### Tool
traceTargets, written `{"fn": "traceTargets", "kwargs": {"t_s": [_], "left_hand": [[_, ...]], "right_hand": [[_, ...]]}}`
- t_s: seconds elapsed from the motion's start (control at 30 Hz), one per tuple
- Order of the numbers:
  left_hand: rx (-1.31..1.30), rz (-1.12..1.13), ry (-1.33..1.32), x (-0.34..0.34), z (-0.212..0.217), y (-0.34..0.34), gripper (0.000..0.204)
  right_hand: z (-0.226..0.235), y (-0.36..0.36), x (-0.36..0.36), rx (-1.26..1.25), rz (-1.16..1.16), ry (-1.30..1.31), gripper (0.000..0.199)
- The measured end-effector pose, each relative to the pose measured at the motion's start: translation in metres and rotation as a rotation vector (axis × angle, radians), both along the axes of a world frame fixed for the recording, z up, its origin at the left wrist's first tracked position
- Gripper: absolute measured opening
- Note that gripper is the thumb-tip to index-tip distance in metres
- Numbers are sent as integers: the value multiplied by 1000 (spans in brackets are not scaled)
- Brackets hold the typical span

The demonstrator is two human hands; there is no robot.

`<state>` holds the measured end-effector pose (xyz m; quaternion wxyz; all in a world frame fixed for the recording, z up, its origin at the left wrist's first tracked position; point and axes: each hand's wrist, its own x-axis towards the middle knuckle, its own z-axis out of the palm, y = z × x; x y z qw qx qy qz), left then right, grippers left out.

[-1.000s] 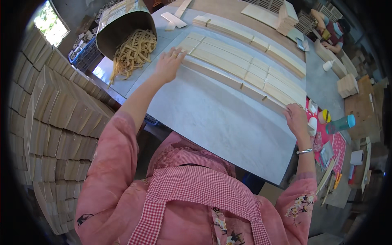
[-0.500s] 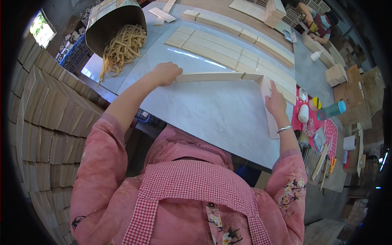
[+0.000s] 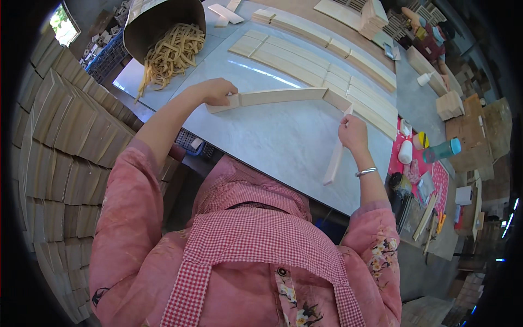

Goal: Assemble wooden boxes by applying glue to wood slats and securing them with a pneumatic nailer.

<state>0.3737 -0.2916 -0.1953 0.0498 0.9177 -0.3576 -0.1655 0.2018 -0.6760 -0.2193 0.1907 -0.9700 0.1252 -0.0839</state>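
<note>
A long pale wooden strip [image 3: 282, 96] stands on edge over the marble-patterned tabletop [image 3: 272, 141], bent at several grooves into an open, angular frame shape. My left hand [image 3: 219, 91] is closed on it near its left end, where a short segment angles back toward me. At the right corner my right hand [image 3: 353, 132] grips the strip with curled fingers. From that hand the right-hand segment [image 3: 334, 163] runs down toward the table's front edge. Just beyond the strip lie flat, grooved wooden strips [image 3: 294, 65] side by side.
A tipped container [image 3: 163, 19] spills tan bands [image 3: 171, 52] at the far left. Stacked wooden pieces [image 3: 65, 131] rise along my left. To the right are a white bottle [image 3: 405, 152], a teal bottle [image 3: 442, 150] and a pink cloth [image 3: 438, 180]. Another person [image 3: 432, 41] works at the far right.
The strip now bends at the groove in its far side and near my left hand. My right hand has moved left and closed round the corner, drawing the right segment inward.
</note>
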Motion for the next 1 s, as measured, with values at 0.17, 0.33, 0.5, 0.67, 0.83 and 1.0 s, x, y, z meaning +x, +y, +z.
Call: {"fn": "traceTargets", "kwargs": {"t_s": [0.17,0.33,0.5,0.67,0.83,1.0], "left_hand": [[-104,30,70,5,-22,-3,45],[-353,209,137,8,-45,-9,48],[-613,315,190,-2,-50,-8,40],[-739,405,310,-6,-55,-6,36],[-771,412,278,-11,-62,-6,37],[-868,444,360,-21,-69,-3,50]], "right_hand": [[-10,45,0,314,72,109,21],[9,97,-12,67,372,98,15],[4,102,-5,-179,505,-43,12],[-17,97,2,1,549,-231,15],[-24,98,2,58,512,-247,16],[-22,100,1,45,485,-237,14]]}}
